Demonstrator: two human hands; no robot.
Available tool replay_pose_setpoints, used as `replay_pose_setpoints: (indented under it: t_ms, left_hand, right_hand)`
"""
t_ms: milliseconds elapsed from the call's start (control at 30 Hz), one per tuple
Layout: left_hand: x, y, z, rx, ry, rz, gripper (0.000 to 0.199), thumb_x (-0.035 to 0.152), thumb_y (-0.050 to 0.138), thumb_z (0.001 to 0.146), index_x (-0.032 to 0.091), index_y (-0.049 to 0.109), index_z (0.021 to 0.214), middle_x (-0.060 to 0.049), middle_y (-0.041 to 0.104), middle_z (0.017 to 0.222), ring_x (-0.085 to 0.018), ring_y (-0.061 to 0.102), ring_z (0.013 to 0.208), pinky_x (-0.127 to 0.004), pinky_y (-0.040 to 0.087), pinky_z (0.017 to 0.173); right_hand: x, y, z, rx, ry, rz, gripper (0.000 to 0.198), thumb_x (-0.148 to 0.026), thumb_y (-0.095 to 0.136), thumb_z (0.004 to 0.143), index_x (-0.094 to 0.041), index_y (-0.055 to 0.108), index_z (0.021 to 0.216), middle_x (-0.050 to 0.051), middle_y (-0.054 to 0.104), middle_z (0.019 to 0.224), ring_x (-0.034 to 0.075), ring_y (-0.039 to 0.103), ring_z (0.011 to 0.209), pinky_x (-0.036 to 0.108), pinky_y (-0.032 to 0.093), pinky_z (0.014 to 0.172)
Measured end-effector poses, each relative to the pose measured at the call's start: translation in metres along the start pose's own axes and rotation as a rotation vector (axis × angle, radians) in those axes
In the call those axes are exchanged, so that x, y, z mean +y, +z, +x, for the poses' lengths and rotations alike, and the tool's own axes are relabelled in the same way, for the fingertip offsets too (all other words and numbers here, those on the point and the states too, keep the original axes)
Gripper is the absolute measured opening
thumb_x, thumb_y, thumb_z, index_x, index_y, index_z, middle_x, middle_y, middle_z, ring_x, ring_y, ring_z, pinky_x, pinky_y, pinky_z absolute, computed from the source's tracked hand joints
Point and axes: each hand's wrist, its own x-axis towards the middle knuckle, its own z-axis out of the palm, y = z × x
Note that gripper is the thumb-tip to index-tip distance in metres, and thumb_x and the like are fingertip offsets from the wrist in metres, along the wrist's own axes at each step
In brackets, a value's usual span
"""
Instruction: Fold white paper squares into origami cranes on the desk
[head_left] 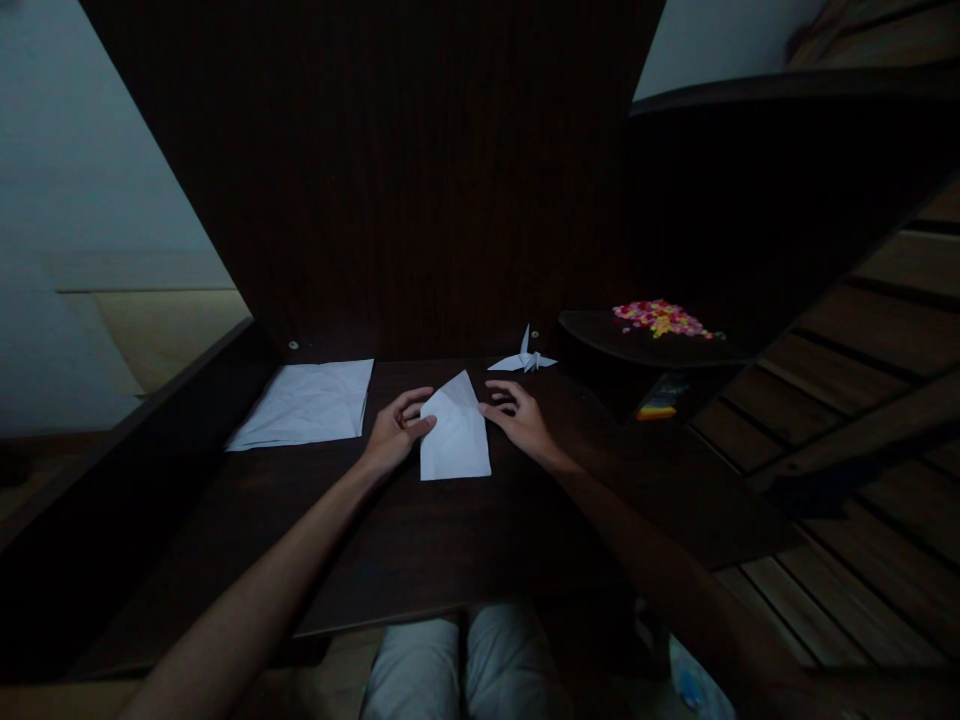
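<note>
A white sheet of paper (pixel 456 432), folded to a slanted point at the top and straight at the bottom, is between my hands above the dark desk. My left hand (pixel 396 428) grips its left edge, the thumb on the front and the fingers partly behind. At the right edge, my right hand (pixel 519 418) has its thumb tip touching the paper, while its bent fingers stand apart from it. Just beyond my right hand, a white folded paper crane (pixel 525 360) rests on the desk.
A stack of white paper sheets (pixel 307 405) lies at the left on the dark desk (pixel 375 550). Small pink, red and yellow pieces (pixel 664 318) are heaped on a corner shelf (pixel 600 335) at the right. Under that shelf is a small colourful item (pixel 661 398). A dark panel (pixel 405 180) rises behind.
</note>
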Motion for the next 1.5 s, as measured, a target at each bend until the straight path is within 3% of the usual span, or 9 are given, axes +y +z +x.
replay_pose_setpoints:
  t_ms: [133,300,467,667,933,1133,1300,1500]
  left_hand:
    - [-0.001,0.000,-0.001,-0.016,0.031,0.046,0.060,0.028,0.075,0.064,0.015,0.053,0.119,-0.011,0.067,0.107,-0.022,0.066,0.089,-0.033,0.052,0.077]
    - [-0.004,0.001,-0.001,-0.044,0.066,0.127,0.057,0.030,0.072,0.066,0.014,0.054,0.118,-0.011,0.065,0.110,-0.024,0.065,0.092,-0.038,0.051,0.081]
    - [-0.011,0.001,0.002,-0.048,0.086,0.270,0.053,0.029,0.069,0.068,0.015,0.054,0.117,-0.010,0.065,0.108,-0.024,0.064,0.091,-0.039,0.052,0.081]
    - [-0.017,-0.002,0.003,-0.040,0.155,0.464,0.048,0.025,0.064,0.072,0.017,0.055,0.118,-0.009,0.065,0.109,-0.022,0.062,0.097,-0.039,0.050,0.086]
    - [-0.014,-0.003,0.001,-0.022,0.314,0.924,0.048,0.023,0.062,0.075,0.019,0.057,0.123,-0.009,0.065,0.111,-0.027,0.059,0.098,-0.043,0.045,0.091]
    - [-0.015,-0.003,0.001,-0.020,0.325,0.985,0.048,0.025,0.061,0.075,0.017,0.057,0.123,-0.011,0.063,0.117,-0.030,0.053,0.104,-0.047,0.040,0.094]
    - [-0.018,-0.004,0.002,-0.019,0.364,1.063,0.033,0.027,0.060,0.077,0.020,0.064,0.109,-0.008,0.065,0.106,-0.028,0.053,0.101,-0.045,0.039,0.092]
    - [-0.018,-0.005,0.003,-0.069,0.358,1.084,0.023,0.029,0.057,0.081,0.021,0.070,0.098,-0.009,0.065,0.111,-0.030,0.051,0.106,-0.047,0.038,0.092]
  right_hand:
    - [0.008,0.003,0.002,-0.158,0.204,0.177,0.036,-0.032,0.073,0.067,-0.017,0.063,0.098,0.005,0.067,0.085,0.017,0.064,0.078,0.031,0.052,0.070]
    - [0.006,0.005,0.000,-0.176,0.226,0.258,0.037,-0.030,0.073,0.065,-0.018,0.060,0.097,0.000,0.065,0.073,0.015,0.063,0.067,0.029,0.051,0.061]
    - [0.009,0.006,-0.001,-0.114,0.149,0.167,0.035,-0.026,0.072,0.064,-0.017,0.061,0.096,0.001,0.063,0.074,0.015,0.062,0.068,0.029,0.050,0.063]
    - [0.016,0.009,-0.003,-0.102,0.036,-0.015,0.035,-0.024,0.066,0.069,-0.017,0.063,0.103,0.005,0.063,0.089,0.012,0.058,0.064,0.025,0.047,0.056]
    - [0.010,0.007,-0.005,-0.093,-0.028,-0.226,0.035,-0.019,0.064,0.068,-0.020,0.068,0.102,0.004,0.061,0.087,0.011,0.053,0.062,0.026,0.046,0.056]
    - [0.009,0.007,-0.005,-0.090,-0.024,-0.214,0.033,-0.017,0.064,0.065,-0.020,0.068,0.098,0.003,0.060,0.085,0.012,0.052,0.065,0.027,0.046,0.059]
    - [0.014,0.009,-0.003,-0.132,0.043,-0.058,0.030,-0.018,0.065,0.062,-0.018,0.064,0.092,0.003,0.062,0.085,0.012,0.053,0.067,0.026,0.046,0.059]
    - [0.017,0.011,-0.002,-0.163,0.144,0.058,0.037,-0.017,0.068,0.057,-0.017,0.059,0.093,0.000,0.060,0.076,0.012,0.053,0.066,0.025,0.043,0.059]
